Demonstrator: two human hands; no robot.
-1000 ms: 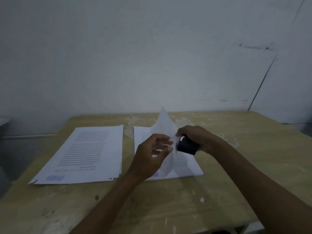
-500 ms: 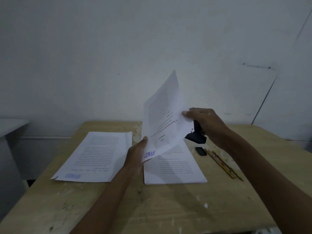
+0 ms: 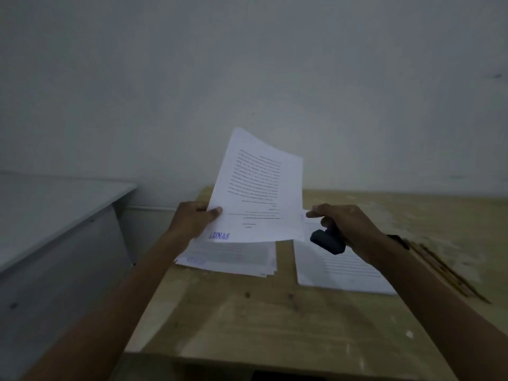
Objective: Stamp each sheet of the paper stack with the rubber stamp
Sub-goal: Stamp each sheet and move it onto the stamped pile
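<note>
A: Sheet (image 3: 258, 193) is up in the air, blue mark at its near corner. Left hand (image 3: 192, 220) pinches its left edge; right hand (image 3: 346, 225) pinches the right edge and also grips the stamp (image 3: 327, 241).

B: Where does it go?

A: Likely onto the left pile (image 3: 233, 259), which shows a blue mark. The right pile (image 3: 341, 270) looks unstamped. Both lie on the counter (image 3: 275, 320).

B: Advice?

A: Lower it flat, square the edges to the pile, keep the stamp's face off the paper. Pencils (image 3: 445, 270) lie right, well apart.
</note>
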